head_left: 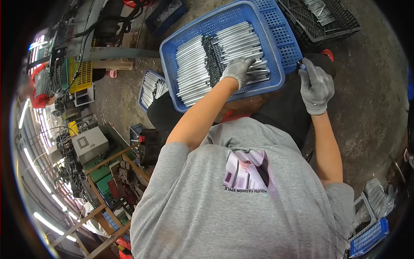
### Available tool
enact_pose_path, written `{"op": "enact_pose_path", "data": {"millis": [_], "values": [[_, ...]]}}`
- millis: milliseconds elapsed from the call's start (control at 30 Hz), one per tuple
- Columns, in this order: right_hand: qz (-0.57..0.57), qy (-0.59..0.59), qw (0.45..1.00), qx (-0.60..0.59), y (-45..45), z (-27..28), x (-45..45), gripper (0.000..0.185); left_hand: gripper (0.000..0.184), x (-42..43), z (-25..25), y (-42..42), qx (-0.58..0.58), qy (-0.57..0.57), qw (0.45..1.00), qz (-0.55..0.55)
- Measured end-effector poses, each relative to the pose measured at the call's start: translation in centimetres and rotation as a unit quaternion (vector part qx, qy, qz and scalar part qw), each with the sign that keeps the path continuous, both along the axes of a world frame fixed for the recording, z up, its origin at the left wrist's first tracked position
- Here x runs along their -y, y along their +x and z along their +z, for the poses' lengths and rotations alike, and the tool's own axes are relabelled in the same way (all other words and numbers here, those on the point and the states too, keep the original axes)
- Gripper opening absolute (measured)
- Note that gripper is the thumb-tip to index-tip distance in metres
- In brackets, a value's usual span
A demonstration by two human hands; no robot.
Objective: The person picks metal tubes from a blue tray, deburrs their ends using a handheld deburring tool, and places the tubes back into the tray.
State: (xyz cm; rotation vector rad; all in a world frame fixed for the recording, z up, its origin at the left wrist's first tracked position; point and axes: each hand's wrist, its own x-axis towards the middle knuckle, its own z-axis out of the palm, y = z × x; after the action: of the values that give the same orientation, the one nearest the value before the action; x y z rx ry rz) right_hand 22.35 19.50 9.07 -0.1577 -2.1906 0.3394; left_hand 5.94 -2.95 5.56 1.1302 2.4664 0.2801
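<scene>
A blue plastic basket [168, 82] holds many shiny metal rods [189, 71] in two rows, with dark ends meeting in the middle. My left hand [238, 71], in a grey glove, lies over the rods on the basket's right side, its fingers apart and touching them. Beyond the basket's right rim, my right hand [318, 86], also gloved, is closed with fingertips pinched on a small blue tool [303, 66] with a dark tip. Its exact kind is too small to make out.
Another blue crate [284, 39] sits against the basket's right side. A black crate [310, 26] with rods stands at upper right. A smaller blue basket [146, 93] of rods is at left. Machinery [90, 144] and another person [43, 84] are further left.
</scene>
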Motion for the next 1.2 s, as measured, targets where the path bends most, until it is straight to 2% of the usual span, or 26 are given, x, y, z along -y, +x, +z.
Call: {"op": "enact_pose_path", "data": {"millis": [67, 133, 167, 500, 600, 800, 867, 1033, 1200], "values": [[-0.002, 0.002, 1.0, -0.02, -0.1, -0.2, -0.2, 0.022, 0.048, 1.0, 0.7, 0.2, 0.031, -0.016, 0.999, 0.025], [0.01, 0.005, 0.999, -0.037, -0.2, -0.6, -0.6, 0.021, 0.047, 3.2, 1.6, 0.5, 0.069, 0.075, 0.994, 0.033], [0.014, 0.003, 0.999, -0.042, -0.2, -0.6, -0.6, 0.021, 0.04, 4.5, 2.4, 1.3, 0.017, 0.081, 0.996, 0.035], [0.007, -0.022, 1.0, -0.015, -0.2, -0.2, -0.1, 0.017, 0.022, 17.0, 5.3, 8.0, -0.003, 0.144, 0.975, 0.168], [-0.005, -0.015, 0.999, 0.028, -0.4, -0.3, 0.0, 0.016, 0.022, 18.5, 5.4, 8.5, -0.039, 0.154, 0.973, 0.17], [0.004, 0.004, 1.0, 0.025, -1.6, -0.5, 0.3, 0.017, 0.028, 19.3, 5.4, 5.2, -0.07, 0.153, 0.961, 0.22], [0.004, 0.015, 0.999, 0.038, -1.8, -0.3, 0.3, 0.017, 0.033, 19.1, 4.8, 3.4, -0.126, 0.146, 0.957, 0.216], [-0.018, 0.037, 0.995, 0.093, -1.4, -0.5, 0.3, 0.022, 0.039, 18.6, 2.9, 0.6, -0.118, 0.083, 0.964, 0.223], [-0.02, 0.048, 0.996, 0.074, -1.4, -0.2, 1.1, 0.019, 0.043, 18.8, 2.5, -0.3, -0.09, 0.06, 0.969, 0.221]]}}
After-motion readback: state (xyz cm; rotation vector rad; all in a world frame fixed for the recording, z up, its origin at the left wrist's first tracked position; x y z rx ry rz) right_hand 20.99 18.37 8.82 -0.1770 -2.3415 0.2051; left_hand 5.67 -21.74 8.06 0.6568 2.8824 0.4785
